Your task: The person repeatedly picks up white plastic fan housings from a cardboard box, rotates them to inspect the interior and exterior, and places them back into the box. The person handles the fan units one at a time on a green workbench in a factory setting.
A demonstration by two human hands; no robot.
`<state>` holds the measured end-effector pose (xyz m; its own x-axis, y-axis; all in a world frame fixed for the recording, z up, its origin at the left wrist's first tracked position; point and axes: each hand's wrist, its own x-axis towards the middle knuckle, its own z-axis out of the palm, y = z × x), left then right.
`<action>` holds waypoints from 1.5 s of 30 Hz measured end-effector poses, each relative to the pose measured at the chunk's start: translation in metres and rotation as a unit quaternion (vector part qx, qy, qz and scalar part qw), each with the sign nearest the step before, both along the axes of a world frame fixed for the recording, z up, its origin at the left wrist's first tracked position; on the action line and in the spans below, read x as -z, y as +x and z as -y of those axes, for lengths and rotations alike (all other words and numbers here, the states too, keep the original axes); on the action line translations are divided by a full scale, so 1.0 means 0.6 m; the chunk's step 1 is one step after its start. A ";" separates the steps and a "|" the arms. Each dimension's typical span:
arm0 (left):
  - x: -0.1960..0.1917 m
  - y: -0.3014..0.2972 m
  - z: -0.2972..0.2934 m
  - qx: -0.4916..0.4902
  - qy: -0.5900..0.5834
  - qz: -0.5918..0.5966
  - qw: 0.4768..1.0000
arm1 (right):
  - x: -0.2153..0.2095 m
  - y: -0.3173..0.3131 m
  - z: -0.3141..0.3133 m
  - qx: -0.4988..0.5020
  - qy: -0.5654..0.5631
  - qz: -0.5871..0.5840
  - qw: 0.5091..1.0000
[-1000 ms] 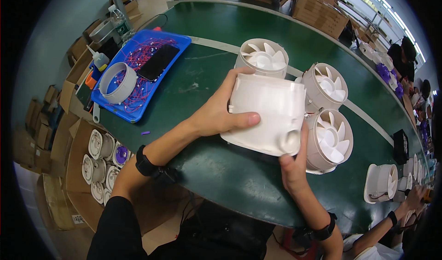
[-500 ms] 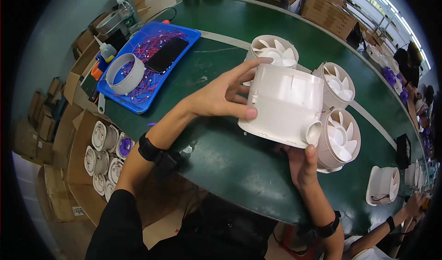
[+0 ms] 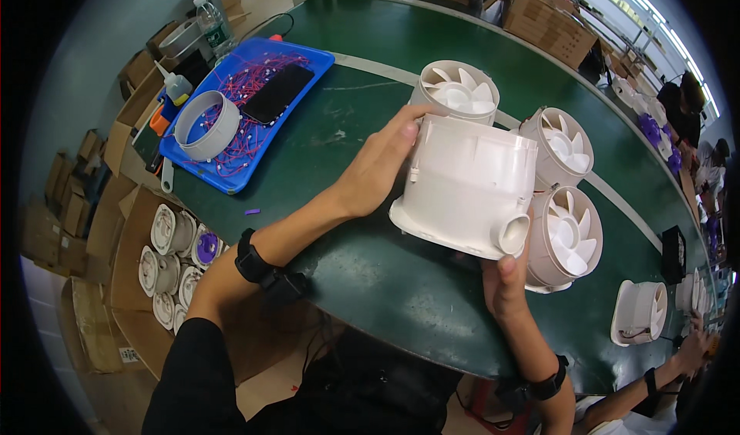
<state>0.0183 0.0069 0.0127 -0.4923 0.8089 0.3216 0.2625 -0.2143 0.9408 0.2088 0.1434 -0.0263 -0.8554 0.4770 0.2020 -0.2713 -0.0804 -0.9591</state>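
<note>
A white fan housing (image 3: 466,181), with a wide flange at its lower end and a short round spout at the lower right, is held tilted above the green table. My left hand (image 3: 378,165) lies along its left side, closed on the upper left rim with the thumb up near that edge. My right hand (image 3: 505,285) supports the flange from below by the spout, its thumb upright and its other fingers mostly hidden behind the housing. Beyond it stand three white fans, a far one (image 3: 460,92), a right one (image 3: 566,146) and a near one (image 3: 566,235), blades showing.
A blue tray (image 3: 239,177) at the left holds red wires, a black phone (image 3: 277,94) and a white ring (image 3: 208,127). Below it, a cardboard box (image 3: 127,281) contains several fan units. Another fan (image 3: 641,312) and a co-worker's hand (image 3: 690,350) are at the right.
The housing has shifted slightly left and down. My left thumb has moved off its front face up to the rim. A purple strip on the table shows more fully beside my forearm.
</note>
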 end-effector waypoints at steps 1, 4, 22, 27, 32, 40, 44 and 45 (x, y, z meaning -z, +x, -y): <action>-0.001 0.003 -0.001 -0.003 0.008 0.002 1.000 | 0.001 -0.001 0.000 0.005 0.012 -0.006 1.000; -0.002 0.008 -0.001 0.002 0.027 0.013 1.000 | 0.000 -0.002 0.003 0.004 0.013 -0.008 1.000; 0.009 0.008 -0.003 0.047 0.000 -0.003 0.999 | -0.014 -0.010 0.007 0.021 0.092 -0.020 0.995; 0.017 0.003 -0.002 0.052 0.026 -0.062 0.996 | -0.017 -0.010 0.009 0.018 0.078 -0.027 0.996; 0.017 0.006 -0.004 0.059 0.039 0.092 0.993 | -0.021 -0.009 0.020 0.039 0.120 -0.062 0.990; -0.005 0.007 -0.008 0.123 0.092 0.343 0.927 | -0.033 0.004 0.009 0.092 0.437 -0.096 0.890; -0.009 0.007 -0.004 0.144 0.094 0.401 0.900 | -0.034 0.002 0.010 0.078 0.453 -0.109 0.881; -0.010 0.007 -0.003 0.145 0.091 0.402 0.900 | -0.034 0.001 0.010 0.078 0.459 -0.112 0.878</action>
<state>0.0227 0.0085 0.0185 -0.4013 0.9108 0.0970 -0.5782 -0.3341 0.7443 0.2095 0.1375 -0.0057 -0.6847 0.1329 0.7166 -0.3999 0.7534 -0.5219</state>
